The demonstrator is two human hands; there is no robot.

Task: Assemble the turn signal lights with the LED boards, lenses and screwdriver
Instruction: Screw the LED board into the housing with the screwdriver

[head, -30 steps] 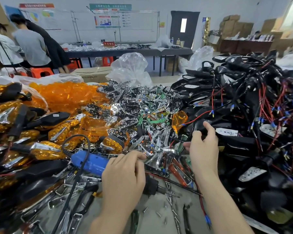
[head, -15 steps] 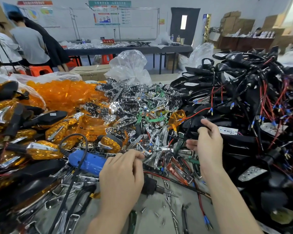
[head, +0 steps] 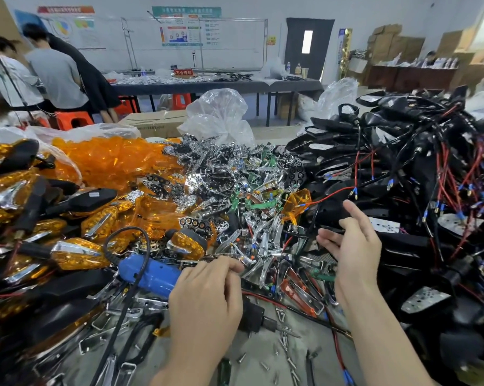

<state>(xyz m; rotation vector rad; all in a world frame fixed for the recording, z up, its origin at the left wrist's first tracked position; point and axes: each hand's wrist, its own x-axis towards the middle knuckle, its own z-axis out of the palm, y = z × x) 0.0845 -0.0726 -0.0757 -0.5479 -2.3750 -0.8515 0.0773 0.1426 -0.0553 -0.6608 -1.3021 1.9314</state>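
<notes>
left hand (head: 207, 299) rests on the blue electric screwdriver (head: 149, 274) lying on the bench (head: 263, 358), fingers curled over its body; bit end w/ black nose sticks out to the right of the hand. right hand (head: 355, 246) is raised by the heap of black housings w/ red wires (head: 419, 190), fingers part open, cannot tell if they grip a housing. amber lenses (head: 110, 160) piled back left, chrome reflectors & led boards (head: 235, 185) mid-bench, loose screws (head: 285, 346) near front.

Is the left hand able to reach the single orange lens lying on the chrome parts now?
Probably yes. The left hand rests on the blue screwdriver; the orange lens lies uncovered on top, though beyond it.
</notes>
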